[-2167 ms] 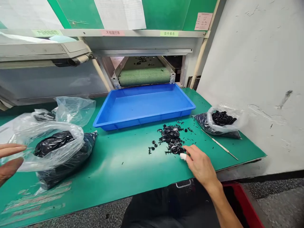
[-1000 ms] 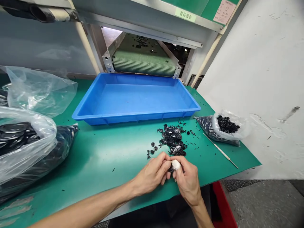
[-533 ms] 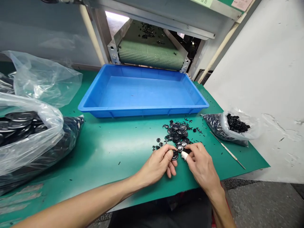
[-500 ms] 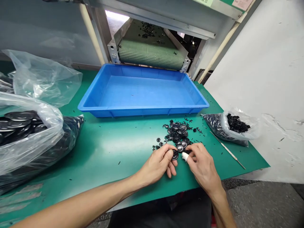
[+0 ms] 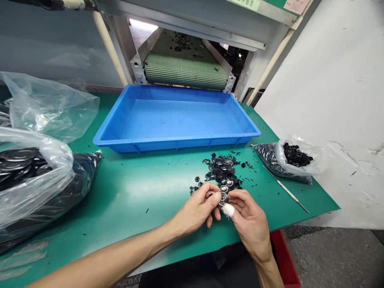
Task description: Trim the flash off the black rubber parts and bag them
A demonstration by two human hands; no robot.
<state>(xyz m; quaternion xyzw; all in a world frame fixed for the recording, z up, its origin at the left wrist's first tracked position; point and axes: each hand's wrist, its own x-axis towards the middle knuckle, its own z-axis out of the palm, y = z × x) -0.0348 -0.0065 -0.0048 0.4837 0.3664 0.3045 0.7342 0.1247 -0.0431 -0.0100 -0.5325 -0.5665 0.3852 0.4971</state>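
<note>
My left hand (image 5: 196, 208) and my right hand (image 5: 247, 218) meet just above the green table (image 5: 135, 196), near its front edge. Together they pinch a small round black part (image 5: 223, 198) with a shiny centre. A white wrap covers one right fingertip (image 5: 229, 209). Just beyond the hands lies a pile of small black round parts (image 5: 223, 172) with loose black scraps around it.
A blue tray (image 5: 175, 120) sits behind the pile, under the end of a green conveyor belt (image 5: 184, 72) carrying black bits. Clear bags of black parts (image 5: 33, 176) fill the left side. A small bag of black pieces (image 5: 292, 158) and a thin stick (image 5: 285, 190) lie right.
My left hand came in from the far left and joined the right. Both hands have lifted a part from the pile's near edge and drawn it slightly toward me.
</note>
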